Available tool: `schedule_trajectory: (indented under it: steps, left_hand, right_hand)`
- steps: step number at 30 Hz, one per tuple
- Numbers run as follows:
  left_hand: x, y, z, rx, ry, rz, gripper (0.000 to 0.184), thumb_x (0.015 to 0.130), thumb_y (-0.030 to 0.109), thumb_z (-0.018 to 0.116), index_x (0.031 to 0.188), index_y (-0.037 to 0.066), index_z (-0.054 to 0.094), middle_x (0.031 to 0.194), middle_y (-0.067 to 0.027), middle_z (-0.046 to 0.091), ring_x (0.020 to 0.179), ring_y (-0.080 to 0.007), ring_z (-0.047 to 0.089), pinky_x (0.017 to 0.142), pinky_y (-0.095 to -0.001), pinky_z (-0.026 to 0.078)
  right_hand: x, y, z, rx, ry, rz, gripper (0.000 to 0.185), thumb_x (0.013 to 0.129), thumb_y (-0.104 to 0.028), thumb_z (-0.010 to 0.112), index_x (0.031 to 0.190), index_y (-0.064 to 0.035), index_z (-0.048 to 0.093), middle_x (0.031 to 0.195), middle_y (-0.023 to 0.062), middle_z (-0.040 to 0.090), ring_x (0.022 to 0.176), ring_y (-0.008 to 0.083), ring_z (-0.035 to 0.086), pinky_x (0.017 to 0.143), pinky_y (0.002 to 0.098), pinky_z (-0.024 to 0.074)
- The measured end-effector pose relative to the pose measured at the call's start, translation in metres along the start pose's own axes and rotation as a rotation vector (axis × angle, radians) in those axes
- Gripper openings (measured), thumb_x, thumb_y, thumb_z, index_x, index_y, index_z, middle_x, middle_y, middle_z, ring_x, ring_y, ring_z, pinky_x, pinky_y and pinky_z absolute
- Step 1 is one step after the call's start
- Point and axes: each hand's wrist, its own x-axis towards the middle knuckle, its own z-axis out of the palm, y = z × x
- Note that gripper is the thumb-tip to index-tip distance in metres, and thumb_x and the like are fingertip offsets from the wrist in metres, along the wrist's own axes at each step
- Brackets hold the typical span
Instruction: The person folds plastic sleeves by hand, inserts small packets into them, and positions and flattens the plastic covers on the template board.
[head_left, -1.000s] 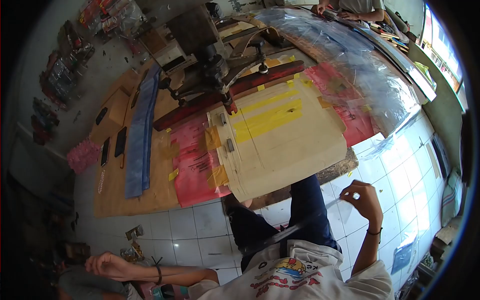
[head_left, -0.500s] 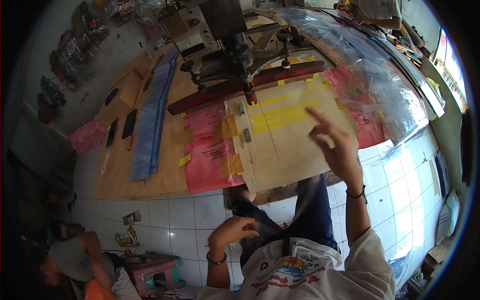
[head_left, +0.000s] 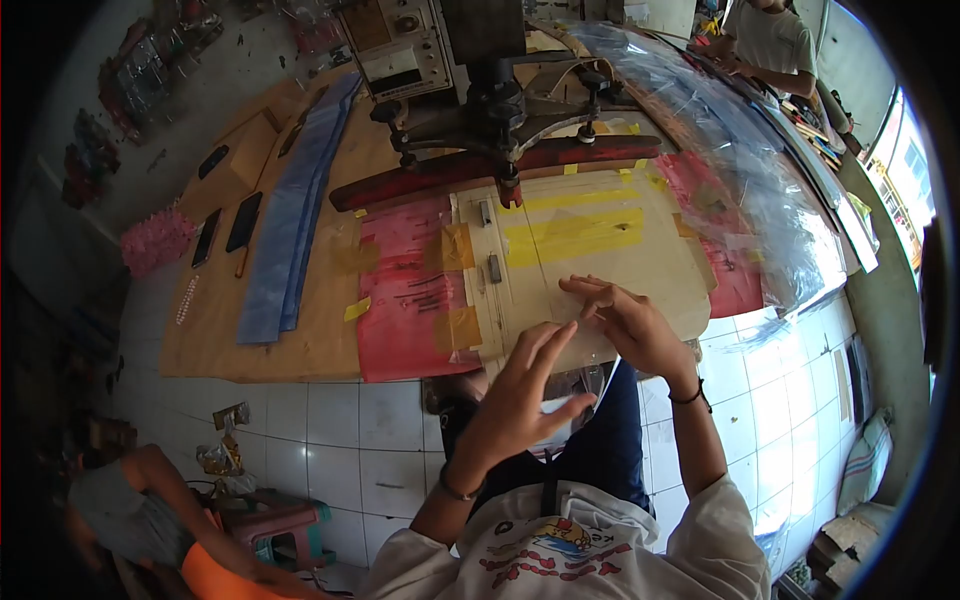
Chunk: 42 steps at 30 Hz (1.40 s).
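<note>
My left hand is raised over the near edge of a cream board, its fingers stretched and thumb apart. To its right, my right hand hovers over the board with loosely bent, spread fingers. A shiny, clear plastic film shows below and between the hands; whether a finger touches it I cannot tell. The board bears yellow strips, a thin dark line and two small metal pieces along its left side. Red sheets flank it, with brown tape on the left one.
Above the board's far side hangs a red-edged bar on a dark machine. Blue plastic strips and phones lie on the left. Clear plastic sheeting covers the right. Other people are at lower left and upper right.
My left hand has risen from near my lap to the board's near edge. My right hand has moved down and left, toward it. The clear film now shows between them.
</note>
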Motion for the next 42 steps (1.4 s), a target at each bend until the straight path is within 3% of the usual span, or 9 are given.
schedule_trajectory:
  steps: [4, 8, 11, 15, 19, 25, 33, 36, 42]
  left_hand:
    - [-0.012, 0.013, 0.051, 0.154, 0.179, -0.018, 0.094, 0.085, 0.021, 0.08, 0.156, -0.002, 0.022, 0.144, -0.0278, 0.036, 0.127, -0.0384, 0.052, 0.104, -0.0458, 0.046]
    - [-0.038, 0.008, 0.1, -0.25, 0.233, -0.273, 0.077, 0.09, -0.006, 0.06, 0.156, 0.0, 0.022, 0.125, -0.0195, 0.055, 0.096, -0.0194, 0.066, 0.082, -0.0302, 0.054]
    - [-0.046, 0.01, 0.097, -0.66, 0.217, -0.417, 0.074, 0.089, -0.012, 0.055, 0.156, 0.004, 0.026, 0.11, -0.0144, 0.062, 0.085, -0.014, 0.065, 0.075, -0.0273, 0.053]
    - [-0.063, -0.012, 0.086, -1.161, 0.049, -0.508, 0.063, 0.095, -0.006, 0.043, 0.155, 0.007, 0.028, 0.088, -0.0076, 0.058, 0.062, -0.0069, 0.049, 0.058, -0.0202, 0.042]
    - [-0.076, -0.014, 0.094, -1.421, 0.106, -0.714, 0.033, 0.107, 0.011, 0.039, 0.139, 0.007, 0.046, 0.075, -0.0042, 0.05, 0.056, -0.0092, 0.046, 0.052, -0.022, 0.039]
    - [-0.076, -0.002, 0.09, -1.236, 0.097, -0.701, 0.023, 0.11, 0.025, 0.046, 0.118, 0.005, 0.054, 0.066, 0.0002, 0.048, 0.05, -0.0076, 0.044, 0.047, -0.0221, 0.038]
    - [-0.049, -0.014, 0.071, -0.707, 0.334, -0.529, 0.011, 0.104, 0.013, 0.06, 0.108, 0.003, 0.06, 0.068, 0.0044, 0.052, 0.059, -0.0003, 0.043, 0.053, -0.0184, 0.033]
    - [-0.04, -0.025, 0.068, -0.364, 0.345, -0.385, 0.011, 0.101, 0.011, 0.064, 0.105, 0.001, 0.061, 0.065, 0.0037, 0.049, 0.06, -0.0021, 0.046, 0.053, -0.0198, 0.035]
    - [-0.022, -0.007, 0.056, -0.326, 0.537, -0.407, 0.028, 0.091, 0.002, 0.074, 0.114, 0.002, 0.057, 0.07, 0.0009, 0.053, 0.06, -0.0024, 0.046, 0.053, -0.0208, 0.037]
  right_hand:
    - [0.005, 0.001, 0.007, -0.079, 0.078, 0.008, 0.014, 0.091, -0.002, 0.065, 0.103, -0.006, 0.06, 0.139, 0.0104, 0.062, 0.132, 0.0375, 0.054, 0.113, 0.0517, 0.0404]
    - [0.018, -0.006, 0.011, -0.421, 0.141, 0.032, 0.012, 0.089, -0.009, 0.071, 0.1, -0.0101, 0.065, 0.136, 0.0059, 0.064, 0.135, 0.0328, 0.051, 0.117, 0.0591, 0.0282]
    - [0.038, 0.003, 0.002, -0.69, 0.293, 0.06, 0.014, 0.087, -0.016, 0.074, 0.1, -0.0142, 0.068, 0.134, 0.0035, 0.064, 0.137, 0.0293, 0.049, 0.118, 0.0628, 0.0194]
    - [0.069, 0.009, -0.013, -0.737, 0.592, -0.027, 0.022, 0.083, -0.021, 0.079, 0.103, -0.0161, 0.069, 0.135, 0.0035, 0.059, 0.133, 0.0296, 0.049, 0.116, 0.06, 0.024]
    - [0.081, 0.012, 0.009, -0.515, 0.59, 0.098, 0.034, 0.082, -0.019, 0.08, 0.112, -0.009, 0.066, 0.136, 0.0093, 0.056, 0.13, 0.0337, 0.049, 0.108, 0.046, 0.0375]
    - [0.071, 0.035, 0.015, -0.639, 0.227, 0.174, 0.024, 0.091, -0.023, 0.068, 0.113, -0.012, 0.067, 0.126, 0.012, 0.063, 0.121, 0.0312, 0.056, 0.105, 0.0446, 0.0403]
    - [0.063, 0.031, -0.002, 0.003, 0.41, 0.401, 0.031, 0.094, -0.024, 0.068, 0.119, -0.0065, 0.064, 0.114, 0.014, 0.07, 0.11, 0.037, 0.062, 0.1, 0.0466, 0.0451]
    - [0.056, 0.032, 0.004, -0.174, 0.386, 0.189, 0.037, 0.091, -0.023, 0.07, 0.123, -0.0063, 0.061, 0.108, 0.013, 0.072, 0.11, 0.034, 0.063, 0.102, 0.0443, 0.0439]
    - [0.057, 0.029, 0.0, -0.335, 0.236, 0.283, 0.039, 0.087, -0.015, 0.068, 0.125, -0.0084, 0.06, 0.104, 0.0091, 0.073, 0.104, 0.0298, 0.063, 0.1, 0.0412, 0.0424]
